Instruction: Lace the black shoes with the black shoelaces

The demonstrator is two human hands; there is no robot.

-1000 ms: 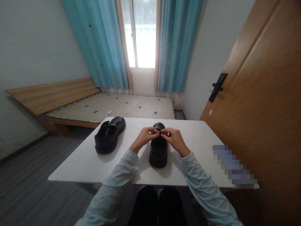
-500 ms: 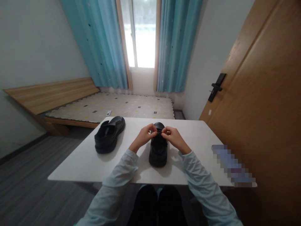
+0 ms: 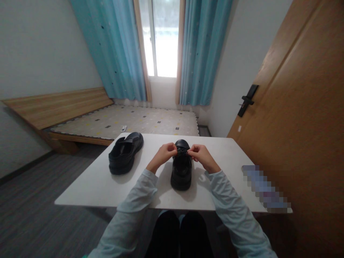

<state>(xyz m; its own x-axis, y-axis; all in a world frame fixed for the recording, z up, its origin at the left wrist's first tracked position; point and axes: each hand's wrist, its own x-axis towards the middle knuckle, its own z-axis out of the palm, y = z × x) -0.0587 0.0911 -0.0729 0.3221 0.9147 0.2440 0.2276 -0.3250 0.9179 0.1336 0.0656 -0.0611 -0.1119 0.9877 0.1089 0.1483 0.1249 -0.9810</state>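
While the black shoe [image 3: 181, 182] stands on the table [image 3: 88, 190] straight ahead of you, toe pointing away, your left hand [image 3: 165, 153] and right hand [image 3: 201, 156] pinch its laces [image 3: 182, 152] from opposite sides, about equally near its long axis.

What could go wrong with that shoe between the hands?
The left hand and right hand seem to pinch at the top of the black shoe with fingertips only, so the grip might slip. It also stands towards the near edge of the white table, so a hard pull towards the body could perhaps drag it off.
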